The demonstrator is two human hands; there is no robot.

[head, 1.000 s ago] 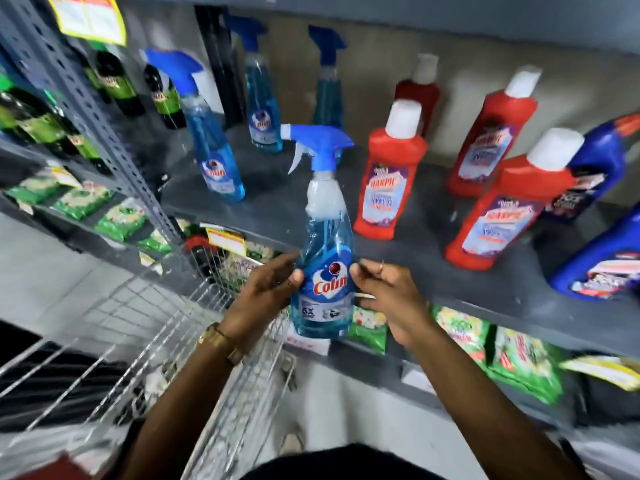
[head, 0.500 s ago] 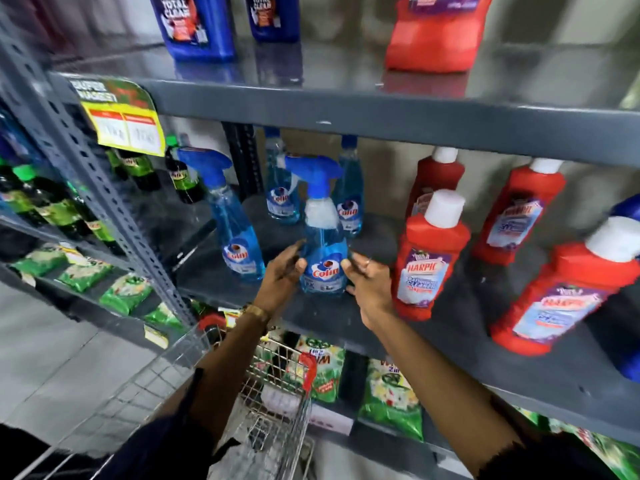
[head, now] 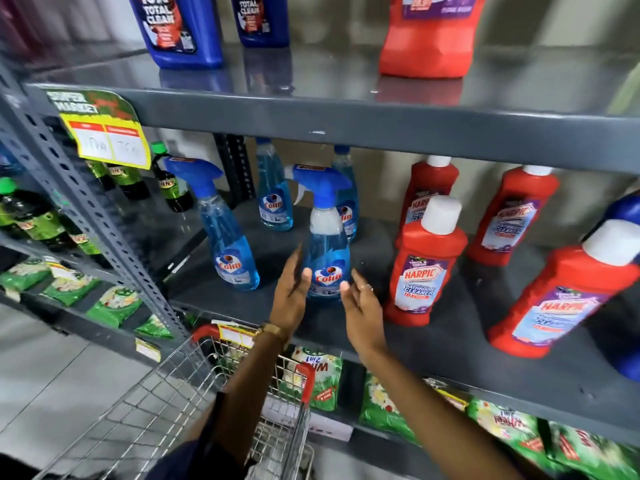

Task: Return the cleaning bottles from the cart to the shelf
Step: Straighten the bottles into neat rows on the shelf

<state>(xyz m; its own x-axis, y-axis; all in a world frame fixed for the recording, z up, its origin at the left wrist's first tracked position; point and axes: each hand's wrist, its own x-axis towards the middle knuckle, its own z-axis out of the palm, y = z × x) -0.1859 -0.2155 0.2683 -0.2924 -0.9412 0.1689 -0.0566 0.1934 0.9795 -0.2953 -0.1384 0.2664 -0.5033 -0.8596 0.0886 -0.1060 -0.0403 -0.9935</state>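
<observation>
Colin spray bottle (head: 327,258): blue glass-cleaner bottle with a blue trigger head, standing upright near the front edge of the grey middle shelf (head: 433,344), between the two hands.
Left arm: reaches up from the lower middle of the view over the shopping cart (head: 194,403), a gold watch (head: 275,332) on the wrist.
Left hand (head: 291,292): palm turned toward the bottle, fingers loosely spread and extended; the thumb tip lies against the bottle's lower left side, not gripping.
Right arm: reaches up from the lower right, forearm bare.
Right hand (head: 362,299): fingers spread and relaxed, a ring on one finger; fingertips just beside the bottle's lower right side, whether touching I cannot tell.
Neighbours: another Colin bottle (head: 228,244) stands to the left, two more behind; a red Harpic bathroom cleaner (head: 424,268) stands just to the right, more red Harpic bottles beyond it.
Below: green packets (head: 311,379) on the lower shelf.
</observation>
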